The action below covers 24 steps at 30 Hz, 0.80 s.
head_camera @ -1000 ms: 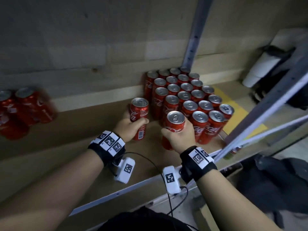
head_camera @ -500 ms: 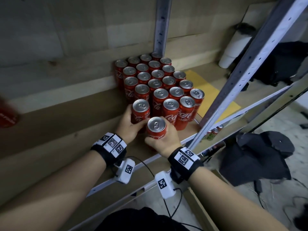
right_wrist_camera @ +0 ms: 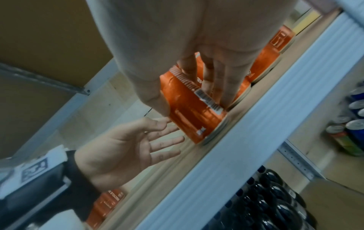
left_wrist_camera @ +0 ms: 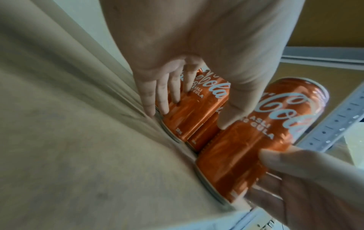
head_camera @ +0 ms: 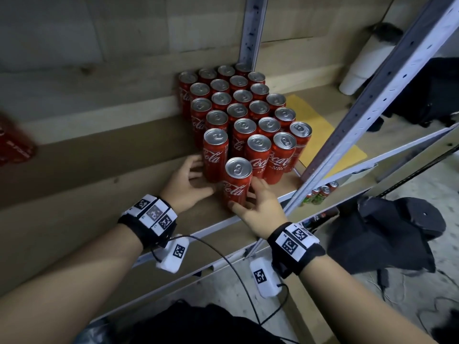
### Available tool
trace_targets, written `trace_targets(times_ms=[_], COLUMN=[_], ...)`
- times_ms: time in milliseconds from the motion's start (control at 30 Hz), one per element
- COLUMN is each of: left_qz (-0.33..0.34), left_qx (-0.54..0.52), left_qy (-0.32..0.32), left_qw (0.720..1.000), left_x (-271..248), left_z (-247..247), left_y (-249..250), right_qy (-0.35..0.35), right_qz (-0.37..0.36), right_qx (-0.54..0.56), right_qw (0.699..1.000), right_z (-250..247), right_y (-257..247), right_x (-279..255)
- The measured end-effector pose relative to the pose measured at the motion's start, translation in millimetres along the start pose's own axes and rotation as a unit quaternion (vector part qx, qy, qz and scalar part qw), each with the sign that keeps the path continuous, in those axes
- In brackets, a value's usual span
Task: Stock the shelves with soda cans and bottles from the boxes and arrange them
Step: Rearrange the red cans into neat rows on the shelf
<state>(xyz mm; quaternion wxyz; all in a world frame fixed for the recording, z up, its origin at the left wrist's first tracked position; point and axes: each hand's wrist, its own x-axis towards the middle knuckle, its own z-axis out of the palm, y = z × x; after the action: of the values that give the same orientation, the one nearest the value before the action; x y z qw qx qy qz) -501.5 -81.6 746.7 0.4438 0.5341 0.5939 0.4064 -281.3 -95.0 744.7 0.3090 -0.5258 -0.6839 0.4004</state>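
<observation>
Cans (head_camera: 244,125) in block: twenty-four.

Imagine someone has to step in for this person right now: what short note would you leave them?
Left hand: open, fingers resting beside the front-left can, which stands in the block.
Right hand: loose grip, thumb and fingers on either side of the front can, which stands on the shelf near its front edge.
Done: a packed block of red cans stands upright.
Left: let go of the front can, fetch more from the boxes.
</observation>
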Motion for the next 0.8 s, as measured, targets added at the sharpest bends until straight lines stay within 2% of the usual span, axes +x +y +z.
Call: trace_targets(times_ms=[67, 267, 400, 533, 633, 800], left_qz=[0.004, 0.024, 0.026, 0.03, 0.025, 0.016], left_qx=[0.018, 0.099, 0.104, 0.086, 0.058, 0.081], left_qy=[-0.013, -0.033, -0.003, 0.027, 0.059, 0.094], left_qw=[1.0, 0.994, 0.994, 0.995, 0.996, 0.992], left_x=[-10.8, -27.1, -29.1, -23.8, -20.2, -8.8], left_z=[2.1, 15.0, 29.7, 41.2, 44.7, 44.4], left_y=[-3.4, -2.3, -0.3, -7.7, -10.8, -5.2], right_qy=[0.015, 0.009, 0.009, 0.011, -0.029, -0.012], right_qz=[-0.018, -0.019, -0.061, -0.101, -0.084, -0.055], right_qx=[-0.027, 0.025, -0.048, -0.221, -0.292, -0.327], right_qw=[0.999, 0.999, 0.997, 0.97, 0.952, 0.943], right_z=[0.6, -4.9, -21.6, -39.1, -40.3, -33.3], right_y=[3.1, 3.0, 12.5, 37.1, 55.8, 53.6], right_x=[-2.3, -3.5, -9.5, -9.9, -10.2, -4.9])
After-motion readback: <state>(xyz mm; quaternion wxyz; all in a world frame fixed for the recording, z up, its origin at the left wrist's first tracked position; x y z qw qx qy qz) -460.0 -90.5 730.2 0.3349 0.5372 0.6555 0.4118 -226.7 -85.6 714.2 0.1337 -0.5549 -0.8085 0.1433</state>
